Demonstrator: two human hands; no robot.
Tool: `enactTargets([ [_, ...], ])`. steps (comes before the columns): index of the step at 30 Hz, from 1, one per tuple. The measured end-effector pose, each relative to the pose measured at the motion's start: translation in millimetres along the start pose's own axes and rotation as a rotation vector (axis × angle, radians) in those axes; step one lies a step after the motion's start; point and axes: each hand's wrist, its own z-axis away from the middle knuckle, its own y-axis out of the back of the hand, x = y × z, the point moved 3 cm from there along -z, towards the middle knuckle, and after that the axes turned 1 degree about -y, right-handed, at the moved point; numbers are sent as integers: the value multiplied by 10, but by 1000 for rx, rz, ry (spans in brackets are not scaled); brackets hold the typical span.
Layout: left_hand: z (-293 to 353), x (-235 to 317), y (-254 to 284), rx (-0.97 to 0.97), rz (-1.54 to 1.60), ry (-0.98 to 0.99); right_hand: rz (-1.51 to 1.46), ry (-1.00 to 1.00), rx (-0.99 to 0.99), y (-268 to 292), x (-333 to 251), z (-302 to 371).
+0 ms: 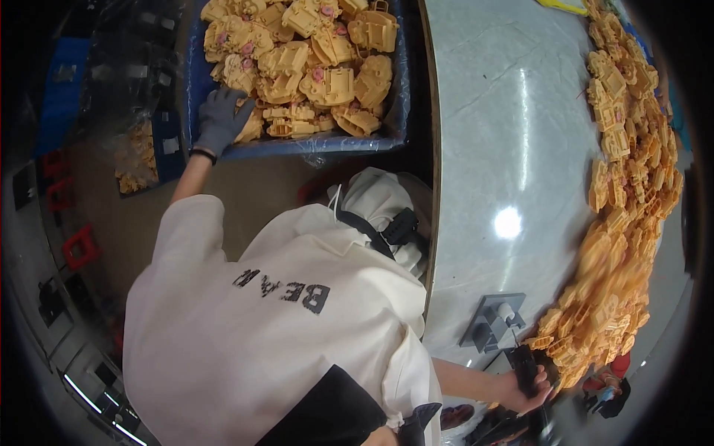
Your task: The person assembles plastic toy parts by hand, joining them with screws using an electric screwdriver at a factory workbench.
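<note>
My left hand (220,117), in a grey glove, reaches over the near left edge of a blue bin (312,145). Its fingers are spread and touch the yellow-orange molded plastic parts (327,85) heaped inside; a grip on any one part does not show. Low on the right, my bare right hand (526,392) is closed around a black screwdriver (524,369) with a thin metal shaft. That shaft points toward a small grey fixture (491,323) with a white piece on it, standing on the table. Some parts in the bin carry pink pieces.
The pale grey table (483,149) runs along my right side. A long pile of yellow-orange parts (625,186) covers its far right edge. Red stools (79,247) and another container of yellow parts (137,160) stand on the floor at left. A yellow item (563,7) lies at the table's top.
</note>
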Motion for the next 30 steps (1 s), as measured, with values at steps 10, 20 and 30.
enactTargets([
  [10,-219,-130,-71,157,366,204,-3,-12,-13,75,-26,5],
  [20,14,-61,-404,-200,-99,-363,22,-74,-28,-129,85,4],
  [30,-1201,-640,145,93,-79,140,-74,-76,-80,-148,-27,-8],
])
